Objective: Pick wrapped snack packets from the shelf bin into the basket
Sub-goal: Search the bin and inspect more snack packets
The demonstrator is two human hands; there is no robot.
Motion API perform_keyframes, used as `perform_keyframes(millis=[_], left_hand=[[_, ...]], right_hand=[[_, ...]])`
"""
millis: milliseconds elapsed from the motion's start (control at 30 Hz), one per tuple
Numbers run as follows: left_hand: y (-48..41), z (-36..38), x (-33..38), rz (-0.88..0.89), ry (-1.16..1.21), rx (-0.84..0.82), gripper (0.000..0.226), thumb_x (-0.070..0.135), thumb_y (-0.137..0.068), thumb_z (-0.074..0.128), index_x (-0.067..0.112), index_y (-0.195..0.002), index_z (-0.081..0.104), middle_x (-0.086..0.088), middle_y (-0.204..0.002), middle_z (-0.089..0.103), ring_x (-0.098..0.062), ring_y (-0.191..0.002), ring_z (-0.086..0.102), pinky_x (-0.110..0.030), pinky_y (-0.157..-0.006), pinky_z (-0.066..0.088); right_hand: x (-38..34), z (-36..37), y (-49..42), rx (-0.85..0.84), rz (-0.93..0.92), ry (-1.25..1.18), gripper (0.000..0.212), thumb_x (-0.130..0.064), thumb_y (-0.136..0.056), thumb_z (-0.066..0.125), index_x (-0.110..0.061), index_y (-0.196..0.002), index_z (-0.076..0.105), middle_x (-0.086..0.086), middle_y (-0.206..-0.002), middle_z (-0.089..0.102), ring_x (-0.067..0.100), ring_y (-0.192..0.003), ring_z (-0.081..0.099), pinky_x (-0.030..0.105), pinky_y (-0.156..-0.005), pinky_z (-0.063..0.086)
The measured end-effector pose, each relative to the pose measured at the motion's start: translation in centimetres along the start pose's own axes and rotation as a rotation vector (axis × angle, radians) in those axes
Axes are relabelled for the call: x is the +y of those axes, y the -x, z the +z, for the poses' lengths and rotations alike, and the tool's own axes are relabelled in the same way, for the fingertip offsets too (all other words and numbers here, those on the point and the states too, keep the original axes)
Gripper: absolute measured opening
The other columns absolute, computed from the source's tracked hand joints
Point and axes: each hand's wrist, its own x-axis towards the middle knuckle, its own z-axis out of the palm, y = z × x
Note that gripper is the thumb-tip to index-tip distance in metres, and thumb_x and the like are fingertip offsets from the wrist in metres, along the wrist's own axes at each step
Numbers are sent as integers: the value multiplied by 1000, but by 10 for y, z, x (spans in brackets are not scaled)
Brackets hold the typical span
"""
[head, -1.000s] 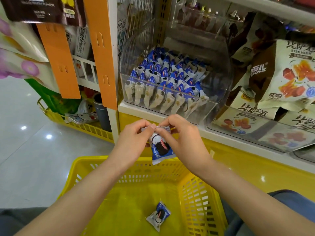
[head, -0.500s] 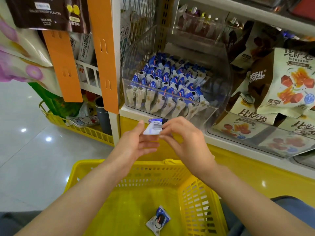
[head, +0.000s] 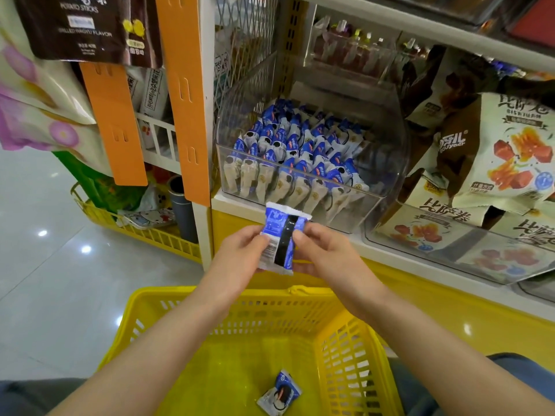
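Observation:
A blue-and-white snack packet [head: 280, 239] stands upright between both hands, its back seam facing me. My left hand [head: 237, 259] pinches its left edge and my right hand [head: 326, 253] pinches its right edge, above the far rim of the yellow basket [head: 186, 307]. One packet [head: 279, 393] lies on the basket floor. The clear shelf bin [head: 372, 205] just behind the hands holds several rows of the same packets [head: 300, 154].
Large snack bags [head: 495, 151] fill the clear bin to the right. An orange shelf post [head: 186, 100] and hanging strip [head: 115, 127] stand left of the bin. A second yellow basket [head: 144, 232] sits on the tiled floor at left.
The packet hung face-forward from both hands a second ago. It has been turned over and raised, so its back faces me, still held by both hands.

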Motion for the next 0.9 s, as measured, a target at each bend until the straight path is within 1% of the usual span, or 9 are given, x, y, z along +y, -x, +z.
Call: perform_keyframes(millis=[67,100,200,333,467,600,700,800,900], left_hand=[[-1,2,-4,152,-243,80,25,12,-94,48,16,-116,59,-3,-109,63,-16,-92,60,-31,-81,49],[-1,2,-5,208,-299,122,29,11,-92,50,16,-121,56,-1,-111,60,-12,-90,58,-25,-79,48],[5,5,-4,252,-244,55,31,17,-90,56,22,-120,54,8,-104,61,-1,-86,57,-8,-72,44],[9,7,-5,281,-303,-40,38,25,-84,63,27,-121,53,6,-111,63,-6,-98,59,-28,-86,51],[7,3,-5,313,-333,-63,34,21,-92,53,27,-125,52,6,-108,65,-4,-93,62,-17,-76,49],[6,1,-8,344,-401,-6,32,16,-96,44,25,-125,53,4,-90,67,-15,-78,62,-23,-62,46],[7,2,-11,327,-381,-2,27,17,-97,41,23,-121,54,6,-86,66,-13,-75,63,-29,-64,50],[7,1,-10,327,-315,12,17,27,-96,41,26,-110,51,2,-85,69,-14,-76,66,-42,-70,54],[7,0,-9,360,-318,34,11,30,-96,39,30,-92,49,5,-74,65,-3,-65,61,-30,-60,53]], right_hand=[[-1,2,3,1,-1,-30,22,-11,-93,51,2,-110,57,17,-107,66,17,-82,64,19,-64,56],[-1,3,3,19,-4,-31,20,-10,-92,52,1,-108,56,18,-106,65,15,-78,63,17,-60,55],[2,4,2,60,-25,15,14,-13,-92,53,-6,-103,55,12,-97,64,9,-68,60,16,-53,53],[9,3,-1,83,-113,200,6,-19,-91,55,-16,-95,53,4,-98,64,13,-75,63,23,-59,54],[13,-1,-3,97,-189,297,7,-22,-91,56,-18,-95,52,-3,-96,66,11,-78,66,21,-59,55],[16,1,-2,103,-232,344,8,-25,-90,57,-21,-94,52,-6,-93,65,12,-80,64,21,-61,54],[17,3,-2,101,-243,366,16,-28,-89,59,-17,-98,52,-8,-93,65,9,-83,64,34,-75,56],[15,3,-2,62,-244,365,18,-30,-88,59,-19,-101,52,-12,-95,65,5,-87,65,38,-82,54],[15,4,0,31,-261,375,18,-28,-87,61,-21,-99,51,-14,-95,64,2,-87,64,30,-79,55]])
